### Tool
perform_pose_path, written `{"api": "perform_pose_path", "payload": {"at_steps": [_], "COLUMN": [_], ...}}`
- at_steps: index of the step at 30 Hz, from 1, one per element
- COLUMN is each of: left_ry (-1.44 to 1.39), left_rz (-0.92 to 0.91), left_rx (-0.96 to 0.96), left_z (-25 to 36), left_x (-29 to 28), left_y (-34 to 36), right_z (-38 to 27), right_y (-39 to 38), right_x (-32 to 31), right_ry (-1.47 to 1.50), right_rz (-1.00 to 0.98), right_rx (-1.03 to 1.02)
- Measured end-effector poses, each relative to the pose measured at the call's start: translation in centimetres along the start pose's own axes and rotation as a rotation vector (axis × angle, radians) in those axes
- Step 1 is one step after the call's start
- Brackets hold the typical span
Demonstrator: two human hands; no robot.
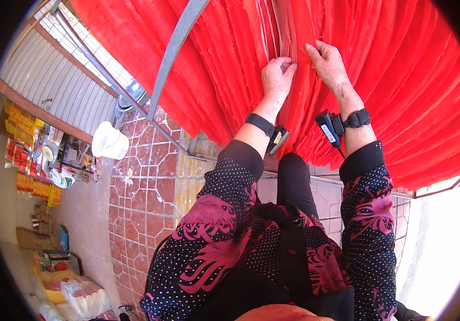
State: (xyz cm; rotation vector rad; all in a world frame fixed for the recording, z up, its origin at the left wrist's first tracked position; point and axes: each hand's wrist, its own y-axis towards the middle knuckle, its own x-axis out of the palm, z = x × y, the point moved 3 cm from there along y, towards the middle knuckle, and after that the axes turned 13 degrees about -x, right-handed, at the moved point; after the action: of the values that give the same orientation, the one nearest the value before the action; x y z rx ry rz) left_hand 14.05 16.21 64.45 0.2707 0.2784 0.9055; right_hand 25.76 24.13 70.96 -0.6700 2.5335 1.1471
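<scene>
Many thin red sheets [396, 91] hang in dense layers in front of me; whether they are paper or cloth I cannot tell. Between my hands runs a band of pale-edged layers [284, 27], lighter than the rest. My left hand [278, 77] is closed in a pinch at the lower end of this band, its thumb and fingers on the sheet edges. Slightly farther up and to the right, my right hand [326, 63] pinches at a red sheet, thumb and forefinger together. A dark strap with a small device circles each wrist.
A curved grey metal bar [174, 53] crosses in front of the sheets at left. Beyond it stand a white bucket [110, 141] and a corrugated metal panel [59, 69]. Yellow and red packets [21, 125] hang by shelves at far left. Red patterned tiles [144, 208] cover the floor.
</scene>
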Motion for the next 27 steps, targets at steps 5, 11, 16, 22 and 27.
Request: {"api": "perform_pose_path", "payload": {"at_steps": [5,11,16,22,27], "left_ry": [0.068,0.026,-0.023,-0.102,0.004], "left_rz": [0.05,0.113,0.092,0.075,0.062], "left_rx": [0.067,0.101,0.061,0.076,0.079], "left_z": [-0.3,-1.4,-1.7,0.5,1.9], "left_x": [0.4,0.4,-0.1,-1.0,-0.8], "left_y": [0.0,0.1,0.1,0.0,0.2], "right_z": [0.3,0.9,2.8,3.7,3.0], "right_y": [-1.1,-1.9,-2.8,-3.3,-3.6], "right_x": [-0.4,0.3,1.7,3.2,3.1], "right_ry": [-0.133,-0.194,0.184,0.496,0.381], "right_rz": [-0.078,0.044,0.066,0.129,0.087], "right_rx": [0.029,-0.022,0.03,0.045,0.059]}}
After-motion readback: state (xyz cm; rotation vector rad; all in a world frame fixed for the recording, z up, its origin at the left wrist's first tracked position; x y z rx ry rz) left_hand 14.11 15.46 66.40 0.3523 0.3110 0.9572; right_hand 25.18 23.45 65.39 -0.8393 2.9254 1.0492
